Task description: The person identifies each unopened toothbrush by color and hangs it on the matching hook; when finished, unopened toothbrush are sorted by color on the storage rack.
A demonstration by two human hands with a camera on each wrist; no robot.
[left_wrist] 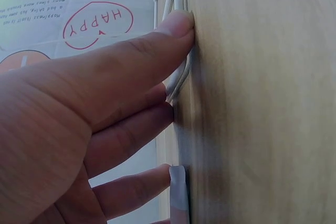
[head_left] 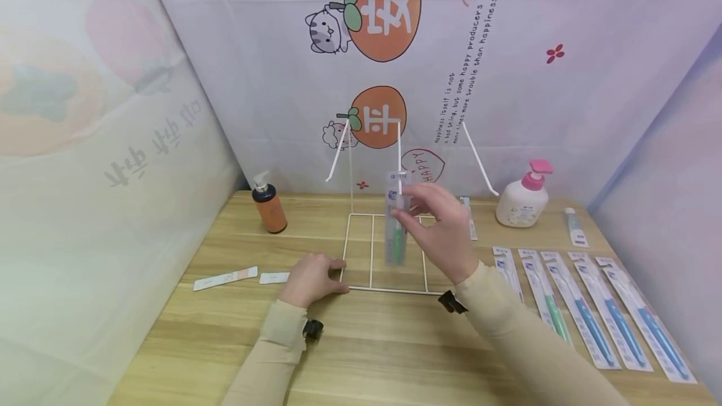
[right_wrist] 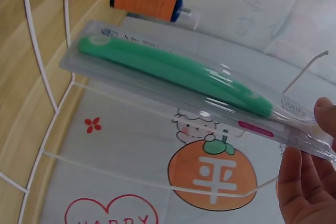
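My right hand [head_left: 442, 224] pinches a packaged toothbrush [head_left: 397, 240] with a green handle, thumb on one side and fingers on the other. The clear pack hangs upright above the white wire rack [head_left: 371, 249], and its top overlaps the rack's middle prong [head_left: 399, 149] in the head view. Seen from the right wrist, the green toothbrush [right_wrist: 173, 72] lies slantwise across the picture, gripped near its top end. Low at the rack's front left corner, my left hand [head_left: 310, 281] holds the base wire between thumb and fingers, close over the tabletop.
Several packaged toothbrushes [head_left: 589, 306] lie in a row at the right. Behind them stand a pink-topped pump bottle [head_left: 519, 202] and a small tube [head_left: 575, 227]. At left are an orange pump bottle [head_left: 271, 208] and a flat white strip [head_left: 225, 278]. Side prongs [head_left: 479, 158] stick out.
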